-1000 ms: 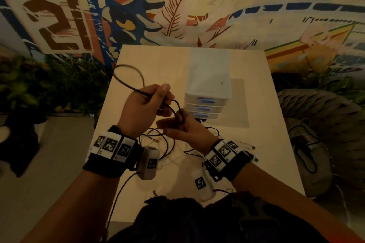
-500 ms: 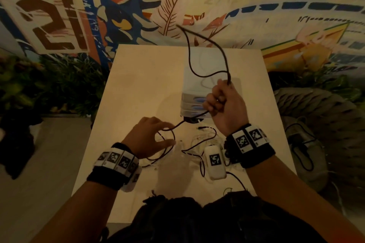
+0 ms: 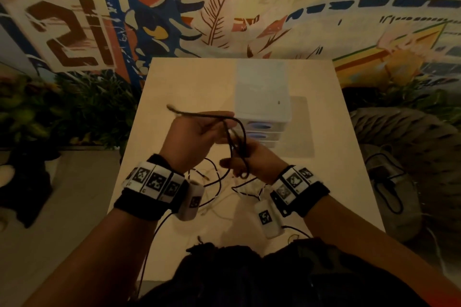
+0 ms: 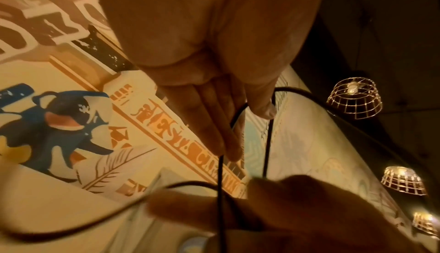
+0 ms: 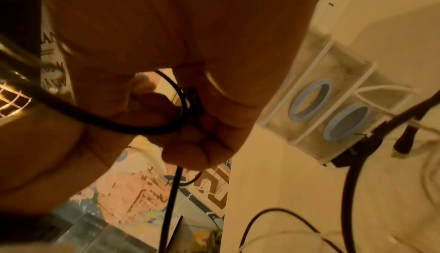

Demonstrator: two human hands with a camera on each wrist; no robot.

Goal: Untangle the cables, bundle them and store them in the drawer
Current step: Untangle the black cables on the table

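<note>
While both hands (image 3: pixel 224 147) grip it | thin black cable (image 3: pixel 237 137) loops.

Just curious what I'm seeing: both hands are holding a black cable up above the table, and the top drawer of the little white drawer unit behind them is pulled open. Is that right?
Not quite. Both the left hand and the right hand do hold the black cable above the table, but the head view shows every drawer of the white drawer unit pushed shut, fronts flush.
</note>
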